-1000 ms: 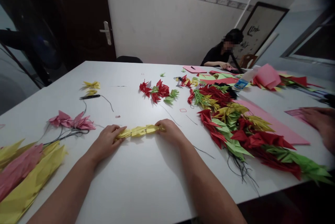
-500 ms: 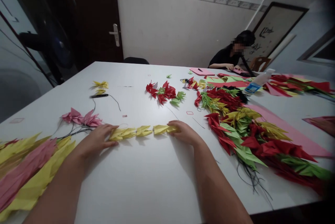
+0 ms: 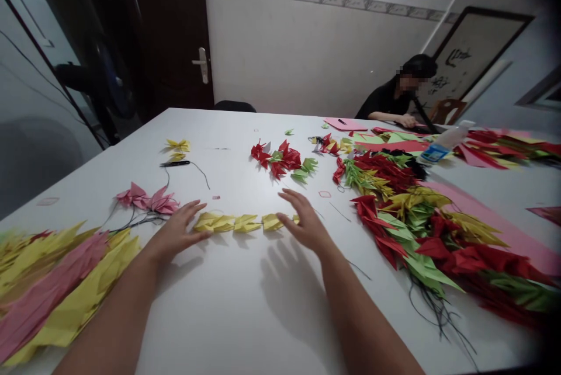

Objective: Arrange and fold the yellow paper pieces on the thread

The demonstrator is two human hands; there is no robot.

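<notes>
White tabletop (image 3: 223, 305) — yellow paper strand (image 3: 246, 223) lies between spread-fingered left hand (image 3: 180, 229) and spread-fingered right hand (image 3: 307, 223) — light touches best spare folds.

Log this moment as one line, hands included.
yellow paper strand: on white table; left hand: open at its left end, contact unclear; right hand: open above its right end; nearby: pink folded paper

Curves left hand (image 3: 177, 232) around one end of a yellow paper chain (image 3: 246, 224). Spreads right hand (image 3: 308, 226) above the other.
</notes>
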